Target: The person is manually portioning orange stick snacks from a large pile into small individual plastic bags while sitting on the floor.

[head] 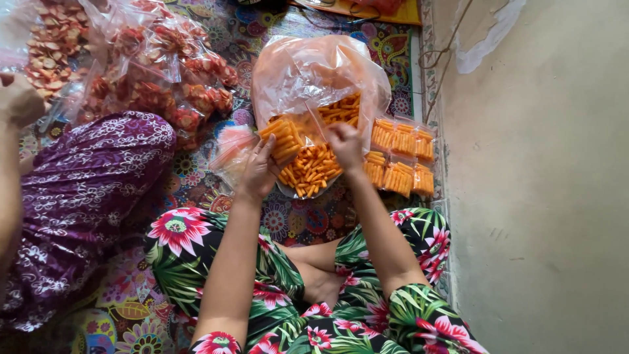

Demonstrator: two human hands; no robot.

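My left hand grips a small clear packet of orange stick snacks, holding it up in front of me. My right hand reaches into a large orange-tinted plastic bag and closes on loose orange snack sticks piled inside it. Several filled small packets lie in a cluster just right of the big bag.
A person in a purple patterned garment sits at my left, a hand raised. Clear bags of red-rimmed chips pile up at the far left. A plain wall runs along the right. My crossed legs in floral trousers fill the foreground, over a colourful mat.
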